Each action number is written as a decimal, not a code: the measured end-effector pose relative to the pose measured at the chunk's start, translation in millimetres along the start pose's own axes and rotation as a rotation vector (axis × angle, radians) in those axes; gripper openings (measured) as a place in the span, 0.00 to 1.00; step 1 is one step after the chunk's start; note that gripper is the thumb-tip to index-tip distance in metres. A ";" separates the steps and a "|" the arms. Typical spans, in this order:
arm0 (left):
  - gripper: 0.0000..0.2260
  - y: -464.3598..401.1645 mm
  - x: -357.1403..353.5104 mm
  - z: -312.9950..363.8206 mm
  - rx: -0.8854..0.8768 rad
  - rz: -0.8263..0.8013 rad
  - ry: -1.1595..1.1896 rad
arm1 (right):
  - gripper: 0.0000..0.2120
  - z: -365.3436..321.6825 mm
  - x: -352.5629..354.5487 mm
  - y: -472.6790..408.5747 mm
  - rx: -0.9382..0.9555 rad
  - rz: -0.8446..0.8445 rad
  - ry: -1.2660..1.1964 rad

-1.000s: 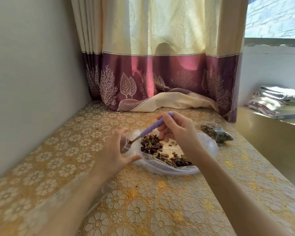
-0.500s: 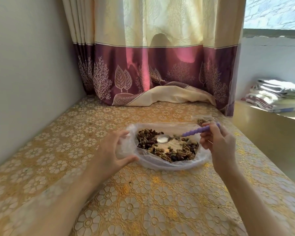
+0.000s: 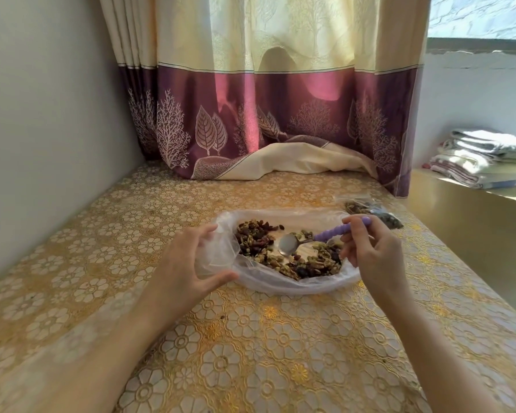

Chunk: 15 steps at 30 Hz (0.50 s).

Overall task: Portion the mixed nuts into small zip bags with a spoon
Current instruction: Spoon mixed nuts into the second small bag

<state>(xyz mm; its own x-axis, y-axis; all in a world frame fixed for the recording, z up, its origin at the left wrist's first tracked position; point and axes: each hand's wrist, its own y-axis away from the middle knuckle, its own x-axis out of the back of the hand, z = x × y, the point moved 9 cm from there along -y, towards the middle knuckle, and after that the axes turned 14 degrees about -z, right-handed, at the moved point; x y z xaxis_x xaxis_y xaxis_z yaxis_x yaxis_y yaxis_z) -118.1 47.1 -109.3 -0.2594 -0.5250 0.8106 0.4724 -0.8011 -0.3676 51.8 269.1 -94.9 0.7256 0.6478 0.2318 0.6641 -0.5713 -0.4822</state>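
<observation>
Mixed nuts [image 3: 298, 257] lie heaped in a plate lined with clear plastic [image 3: 295, 286] on the gold-patterned table. My right hand [image 3: 370, 251] pinches the purple handle of a spoon [image 3: 289, 244], whose empty metal bowl rests among the nuts. My left hand [image 3: 188, 263] holds a small clear zip bag [image 3: 218, 251] open at the plate's left edge. Whether nuts are inside that bag I cannot tell. Two filled zip bags [image 3: 373, 214] lie behind my right hand.
A grey wall runs along the left. A cream and purple curtain [image 3: 265, 114] hangs down onto the table's far end. The table's right edge drops to a lower ledge bearing folded towels [image 3: 486, 156].
My right hand has carried the spoon from the small bag on the left to the right and set its bowl down in the nuts. My left hand has stayed on the bag.
</observation>
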 end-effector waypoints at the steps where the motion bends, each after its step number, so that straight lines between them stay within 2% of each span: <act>1: 0.39 0.2 0.2 -0.6 0.003 0.002 0.002 | 0.10 -0.5 -0.2 0.2 0.000 -0.005 0.009; 6: 0.40 0.6 1.0 -2.4 0.007 0.015 0.007 | 0.12 -5.1 1.5 4.4 0.022 -0.017 -0.045; 15: 0.41 -0.1 -1.8 -4.1 0.024 -0.011 -0.018 | 0.13 17.5 -28.9 10.5 -0.158 -0.115 -0.232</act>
<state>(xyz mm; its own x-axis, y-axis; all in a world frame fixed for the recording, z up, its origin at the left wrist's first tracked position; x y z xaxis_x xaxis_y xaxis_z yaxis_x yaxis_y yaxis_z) -121.2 47.0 -112.6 -0.2501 -0.5107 0.8226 0.4895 -0.7997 -0.3476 34.6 253.2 -121.4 0.5957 0.8002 0.0693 0.7725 -0.5471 -0.3225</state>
